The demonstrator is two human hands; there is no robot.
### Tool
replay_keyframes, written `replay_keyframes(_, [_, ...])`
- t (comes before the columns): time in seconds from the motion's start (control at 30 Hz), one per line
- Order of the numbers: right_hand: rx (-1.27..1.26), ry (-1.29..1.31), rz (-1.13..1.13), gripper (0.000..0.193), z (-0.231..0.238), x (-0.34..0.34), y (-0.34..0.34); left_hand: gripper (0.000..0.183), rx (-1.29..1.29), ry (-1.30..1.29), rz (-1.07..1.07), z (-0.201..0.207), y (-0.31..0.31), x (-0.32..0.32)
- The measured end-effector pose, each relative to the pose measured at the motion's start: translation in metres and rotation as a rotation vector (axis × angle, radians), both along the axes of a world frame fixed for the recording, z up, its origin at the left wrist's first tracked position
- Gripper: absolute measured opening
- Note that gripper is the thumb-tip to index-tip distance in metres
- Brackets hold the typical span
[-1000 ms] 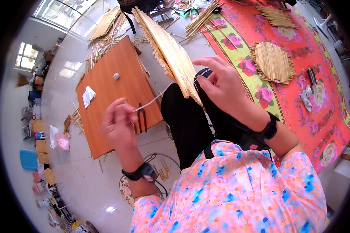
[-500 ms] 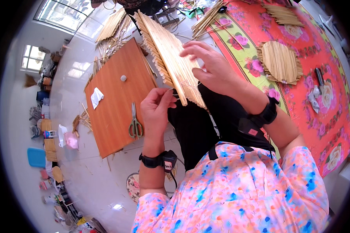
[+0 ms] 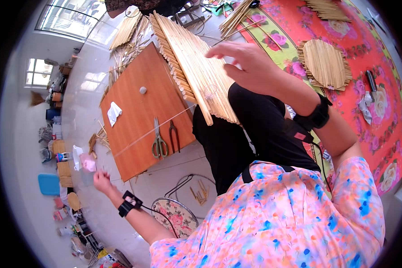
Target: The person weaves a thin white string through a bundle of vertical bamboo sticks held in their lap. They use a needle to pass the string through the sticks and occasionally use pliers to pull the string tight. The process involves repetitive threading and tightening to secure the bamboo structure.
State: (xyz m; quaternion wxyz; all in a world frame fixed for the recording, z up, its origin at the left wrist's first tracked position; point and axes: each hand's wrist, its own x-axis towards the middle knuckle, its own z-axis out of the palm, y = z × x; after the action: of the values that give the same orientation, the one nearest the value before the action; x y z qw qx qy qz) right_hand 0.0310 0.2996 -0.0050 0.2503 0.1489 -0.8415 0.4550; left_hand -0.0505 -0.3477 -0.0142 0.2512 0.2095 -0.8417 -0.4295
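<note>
- Holds the left hand point(image 3: 102, 179) far out to the side, closed on a thin, pale, straight-drawn strand point(image 3: 158, 127).
- Has the right hand point(image 3: 243, 62) well apart from it, thumb and fingers spread, over the right edge of a slanted panel of pale yellow wooden sticks point(image 3: 187, 58); cannot tell whether touching.
- Has the panel's near end at black-trousered knees point(image 3: 221, 147), with fine clear loops point(image 3: 210, 91) near that end.
- Faces, on the left, a reddish-brown wooden board point(image 3: 143, 116) bearing green-handled metal scissors point(image 3: 160, 147), dark pliers point(image 3: 171, 127) just beside, a crumpled white scrap point(image 3: 114, 114) and a small grey ball point(image 3: 143, 90).
- Has, on the right, a round stick mat point(image 3: 324, 64) on a red floral cloth point(image 3: 344, 116).
</note>
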Motion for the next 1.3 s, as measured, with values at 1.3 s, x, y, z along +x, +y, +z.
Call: replay_keyframes(1.3, [-1.305, -0.588, 0.632, 0.008, -0.026, 0.03, 0.009, 0.008, 0.305, -0.149, -0.938, 0.003, 0.369, 0.068])
